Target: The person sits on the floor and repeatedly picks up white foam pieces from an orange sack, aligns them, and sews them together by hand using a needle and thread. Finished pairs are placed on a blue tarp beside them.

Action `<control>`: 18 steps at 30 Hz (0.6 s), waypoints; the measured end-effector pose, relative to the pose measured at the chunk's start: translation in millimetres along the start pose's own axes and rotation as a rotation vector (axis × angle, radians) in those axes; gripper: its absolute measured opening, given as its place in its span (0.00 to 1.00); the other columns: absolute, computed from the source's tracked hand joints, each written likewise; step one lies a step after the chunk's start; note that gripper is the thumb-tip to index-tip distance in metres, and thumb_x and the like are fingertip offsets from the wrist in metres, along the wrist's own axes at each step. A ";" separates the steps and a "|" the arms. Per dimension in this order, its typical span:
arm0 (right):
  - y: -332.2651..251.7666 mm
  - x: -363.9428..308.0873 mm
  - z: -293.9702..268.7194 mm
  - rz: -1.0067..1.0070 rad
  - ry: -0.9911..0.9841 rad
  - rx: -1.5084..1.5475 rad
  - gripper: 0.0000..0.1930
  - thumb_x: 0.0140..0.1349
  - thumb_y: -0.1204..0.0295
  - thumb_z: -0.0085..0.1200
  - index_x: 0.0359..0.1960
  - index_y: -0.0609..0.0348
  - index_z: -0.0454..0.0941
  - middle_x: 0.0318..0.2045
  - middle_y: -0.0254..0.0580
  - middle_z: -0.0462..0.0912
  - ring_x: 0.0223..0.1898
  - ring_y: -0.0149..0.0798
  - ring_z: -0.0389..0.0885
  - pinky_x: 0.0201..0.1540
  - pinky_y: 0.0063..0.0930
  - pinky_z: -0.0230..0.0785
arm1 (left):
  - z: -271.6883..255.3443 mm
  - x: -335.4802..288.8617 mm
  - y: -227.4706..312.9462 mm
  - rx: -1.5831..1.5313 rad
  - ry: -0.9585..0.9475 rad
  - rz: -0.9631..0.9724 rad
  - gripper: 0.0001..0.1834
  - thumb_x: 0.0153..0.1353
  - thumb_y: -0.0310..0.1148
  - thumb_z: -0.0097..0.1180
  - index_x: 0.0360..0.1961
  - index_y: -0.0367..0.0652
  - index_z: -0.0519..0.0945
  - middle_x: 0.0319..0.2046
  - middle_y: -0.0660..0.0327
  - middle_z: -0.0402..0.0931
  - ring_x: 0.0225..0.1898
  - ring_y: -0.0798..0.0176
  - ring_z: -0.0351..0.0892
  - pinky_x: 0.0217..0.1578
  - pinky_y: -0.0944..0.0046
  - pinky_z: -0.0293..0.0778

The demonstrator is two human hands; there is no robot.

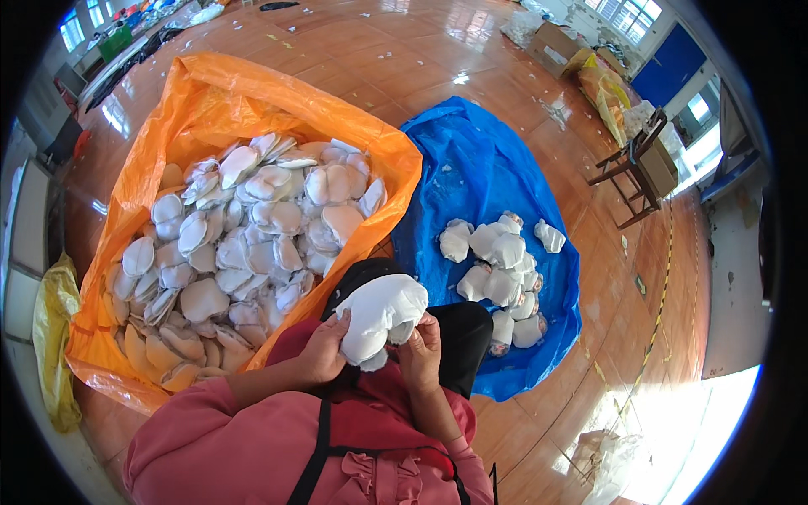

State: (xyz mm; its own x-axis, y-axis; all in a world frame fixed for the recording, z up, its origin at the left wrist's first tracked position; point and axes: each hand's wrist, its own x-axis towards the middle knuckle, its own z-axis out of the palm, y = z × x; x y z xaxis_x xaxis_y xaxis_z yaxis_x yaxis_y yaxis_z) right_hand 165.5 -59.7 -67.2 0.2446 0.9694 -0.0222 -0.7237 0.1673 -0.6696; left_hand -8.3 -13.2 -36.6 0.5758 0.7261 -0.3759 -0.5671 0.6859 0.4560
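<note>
Over my lap I hold a white, soft padded fabric piece (380, 311), rounded on top and folded in at its lower edge. My left hand (325, 347) grips its left side, thumb on the front. My right hand (421, 349) pinches the lower right edge with its fingers. To the left, an open orange sack (202, 80) holds a heap of flat white and cream padded pieces (252, 210). On the right lies a spread blue sack (454, 151) with several rounder, bunched white pieces (505, 257), some showing pinkish spots.
A wooden chair (640, 172) stands at the right on the tiled floor (337, 42). Cardboard boxes (555, 46) and a yellow bag (604, 97) sit at the far right. A yellow plastic bag (55, 345) lies by the left wall. Scraps are scattered about the floor.
</note>
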 end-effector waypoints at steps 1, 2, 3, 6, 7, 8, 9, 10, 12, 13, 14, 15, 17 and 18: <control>-4.6 1.4 6.6 -0.009 -0.032 -0.025 0.17 0.62 0.72 0.62 0.50 0.54 0.71 0.53 0.38 0.77 0.56 0.40 0.75 0.61 0.39 0.67 | -0.4 0.7 0.0 0.032 0.026 0.009 0.21 0.76 0.41 0.36 0.64 0.43 0.65 0.56 0.59 0.74 0.56 0.61 0.76 0.58 0.57 0.73; -9.7 3.1 14.4 -0.040 -0.053 -0.029 0.18 0.60 0.73 0.64 0.50 0.55 0.70 0.52 0.36 0.76 0.55 0.38 0.75 0.60 0.38 0.67 | -3.8 2.3 -1.7 0.013 0.042 0.001 0.21 0.76 0.41 0.37 0.64 0.43 0.65 0.56 0.59 0.74 0.56 0.61 0.76 0.58 0.57 0.73; -9.5 3.5 12.8 -0.042 -0.074 -0.049 0.19 0.59 0.74 0.64 0.50 0.55 0.70 0.51 0.36 0.76 0.55 0.38 0.75 0.60 0.38 0.67 | -9.5 4.2 -4.8 -0.007 0.058 -0.007 0.21 0.76 0.41 0.37 0.63 0.43 0.65 0.56 0.59 0.74 0.55 0.61 0.77 0.58 0.58 0.73; -6.1 3.4 1.1 -0.061 -0.099 -0.151 0.18 0.60 0.76 0.63 0.49 0.56 0.70 0.50 0.36 0.76 0.53 0.35 0.75 0.58 0.34 0.68 | -4.0 1.0 -5.1 0.003 0.114 -0.040 0.21 0.76 0.40 0.40 0.63 0.43 0.66 0.55 0.60 0.75 0.54 0.62 0.77 0.57 0.59 0.73; -3.6 3.9 -2.1 -0.069 -0.086 -0.210 0.17 0.61 0.78 0.61 0.49 0.56 0.70 0.50 0.36 0.76 0.52 0.34 0.76 0.57 0.32 0.70 | -1.3 -0.9 -4.9 0.017 0.137 -0.051 0.20 0.75 0.40 0.41 0.63 0.43 0.66 0.55 0.61 0.75 0.54 0.63 0.77 0.57 0.59 0.73; -1.7 3.3 -4.8 -0.077 -0.072 -0.269 0.15 0.63 0.79 0.59 0.49 0.57 0.69 0.50 0.37 0.76 0.52 0.33 0.76 0.56 0.30 0.71 | -4.7 -1.3 -7.0 0.164 0.115 -0.021 0.21 0.75 0.40 0.42 0.63 0.43 0.66 0.55 0.61 0.75 0.54 0.64 0.77 0.56 0.60 0.73; 0.0 1.5 -6.9 -0.044 0.012 -0.292 0.14 0.63 0.79 0.59 0.48 0.57 0.69 0.49 0.37 0.77 0.50 0.32 0.77 0.54 0.29 0.72 | -11.2 -2.4 -10.5 0.310 0.092 0.008 0.21 0.75 0.39 0.43 0.63 0.42 0.66 0.54 0.62 0.75 0.54 0.65 0.77 0.56 0.61 0.73; 1.5 -0.3 -6.0 -0.009 0.095 -0.315 0.14 0.63 0.79 0.58 0.48 0.58 0.69 0.47 0.37 0.77 0.48 0.32 0.78 0.53 0.29 0.72 | -13.3 -4.8 -12.3 0.456 0.071 0.039 0.21 0.75 0.39 0.44 0.63 0.42 0.66 0.54 0.63 0.75 0.54 0.66 0.76 0.55 0.62 0.72; 3.7 -0.4 -3.9 0.010 0.200 -0.235 0.14 0.64 0.77 0.59 0.48 0.57 0.69 0.44 0.38 0.79 0.43 0.31 0.80 0.50 0.28 0.75 | -13.6 -7.3 -19.0 0.289 0.033 -0.015 0.21 0.74 0.38 0.45 0.64 0.42 0.66 0.53 0.63 0.75 0.53 0.67 0.76 0.55 0.63 0.72; -1.4 -0.2 -2.2 -0.023 0.155 -0.098 0.13 0.63 0.77 0.59 0.46 0.58 0.70 0.44 0.39 0.81 0.44 0.33 0.81 0.51 0.29 0.75 | -12.5 -7.7 -20.4 0.206 0.012 -0.038 0.21 0.74 0.38 0.46 0.64 0.42 0.67 0.53 0.64 0.75 0.53 0.68 0.76 0.55 0.63 0.72; 0.4 0.4 -11.2 -0.036 0.093 -0.054 0.14 0.64 0.76 0.58 0.49 0.58 0.71 0.45 0.40 0.81 0.47 0.35 0.82 0.52 0.32 0.75 | -14.0 -7.5 -20.6 0.138 -0.010 -0.078 0.21 0.74 0.38 0.46 0.64 0.42 0.66 0.53 0.63 0.75 0.53 0.68 0.76 0.54 0.63 0.72; 3.5 1.0 -19.6 -0.049 0.031 -0.010 0.15 0.65 0.75 0.57 0.53 0.58 0.72 0.47 0.40 0.82 0.49 0.38 0.82 0.54 0.35 0.75 | -14.0 -8.2 -20.2 0.165 -0.010 -0.077 0.21 0.74 0.38 0.45 0.64 0.42 0.67 0.53 0.63 0.75 0.53 0.68 0.76 0.54 0.63 0.72; -0.8 0.8 -15.5 -0.008 0.064 -0.011 0.15 0.65 0.75 0.56 0.54 0.58 0.73 0.48 0.41 0.82 0.49 0.39 0.82 0.54 0.36 0.76 | -11.1 -12.7 -20.3 0.215 -0.007 -0.086 0.20 0.74 0.37 0.45 0.63 0.41 0.68 0.52 0.64 0.76 0.52 0.69 0.76 0.54 0.64 0.72; -3.2 0.9 -12.6 0.014 0.080 -0.011 0.15 0.66 0.75 0.55 0.54 0.58 0.73 0.49 0.42 0.82 0.49 0.40 0.82 0.54 0.37 0.76 | -9.0 -14.7 -19.3 0.322 -0.043 -0.073 0.20 0.74 0.37 0.45 0.62 0.41 0.69 0.50 0.64 0.77 0.51 0.70 0.76 0.53 0.64 0.73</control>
State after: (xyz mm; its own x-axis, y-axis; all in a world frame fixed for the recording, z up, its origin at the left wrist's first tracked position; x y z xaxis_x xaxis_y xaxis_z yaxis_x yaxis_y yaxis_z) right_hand 176.1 -61.6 -74.4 0.2857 0.9541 -0.0900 -0.7201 0.1517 -0.6771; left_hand -11.2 -36.6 -47.1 0.6361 0.6681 -0.3859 -0.3124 0.6803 0.6630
